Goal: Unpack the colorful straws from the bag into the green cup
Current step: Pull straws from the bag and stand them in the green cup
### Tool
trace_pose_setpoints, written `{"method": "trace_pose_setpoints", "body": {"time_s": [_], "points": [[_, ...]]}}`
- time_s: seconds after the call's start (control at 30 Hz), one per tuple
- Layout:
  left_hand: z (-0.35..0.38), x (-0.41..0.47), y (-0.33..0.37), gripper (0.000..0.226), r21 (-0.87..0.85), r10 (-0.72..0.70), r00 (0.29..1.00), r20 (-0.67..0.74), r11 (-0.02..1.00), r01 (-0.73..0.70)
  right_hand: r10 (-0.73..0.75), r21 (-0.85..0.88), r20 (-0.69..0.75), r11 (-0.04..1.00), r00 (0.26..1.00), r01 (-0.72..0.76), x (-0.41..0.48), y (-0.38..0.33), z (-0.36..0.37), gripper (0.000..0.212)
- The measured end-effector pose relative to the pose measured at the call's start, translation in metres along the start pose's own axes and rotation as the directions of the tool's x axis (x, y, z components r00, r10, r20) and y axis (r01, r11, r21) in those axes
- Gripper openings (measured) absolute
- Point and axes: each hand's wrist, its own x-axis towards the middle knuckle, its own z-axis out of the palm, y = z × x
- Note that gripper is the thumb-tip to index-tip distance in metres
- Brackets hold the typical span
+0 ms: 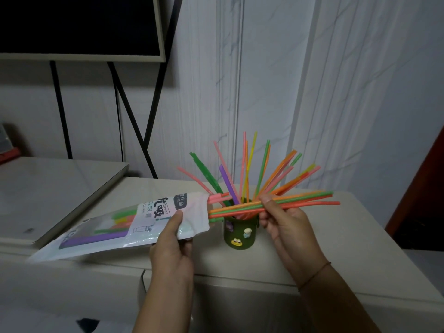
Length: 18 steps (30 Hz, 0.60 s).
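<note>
Green cup (237,227) stands between my hands: left hand (171,246) grips the bag (108,231), mouth toward it for short transfers, while right hand (288,227) pinches a straw bundle (300,199) crosswise over its rim.

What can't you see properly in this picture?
Head view only:
- How many straws are left in the bag: its printed label covers them.
- The rim of the green cup: hidden behind the straw bundle in the right hand.
- Fingers of the left hand: under the bag.
- The bag's small print: blurred.
</note>
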Motion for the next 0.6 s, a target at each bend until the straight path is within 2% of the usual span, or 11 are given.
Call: {"method": "trace_pose_setpoints", "body": {"time_s": [0.13,0.23,0.33,0.47,0.6], "points": [[0.002,-0.005,-0.007,0.04,0.011,-0.02,1.0,-0.008,1.0,0.02,0.028,-0.038,0.081,0.999,0.996,-0.025,-0.008,0.011,0.014,0.008],[0.004,-0.007,-0.01,0.034,0.022,-0.022,1.0,-0.013,1.0,0.023,0.024,-0.052,0.071,0.998,0.997,-0.02,-0.009,0.016,0.018,0.012],[0.001,-0.003,-0.008,0.039,0.016,-0.009,1.0,-0.013,1.0,0.009,-0.015,-0.069,0.027,0.998,1.0,0.016,-0.004,0.011,0.013,0.009],[-0.003,0.006,0.002,0.034,0.0,0.024,0.999,-0.033,1.0,-0.024,-0.068,-0.027,-0.078,0.997,0.995,0.066,0.005,-0.001,-0.003,0.012],[-0.004,0.009,0.009,0.031,-0.025,0.043,0.999,-0.03,0.999,-0.044,-0.142,-0.126,-0.173,0.985,0.975,0.121,0.013,-0.006,-0.018,0.009]]}}
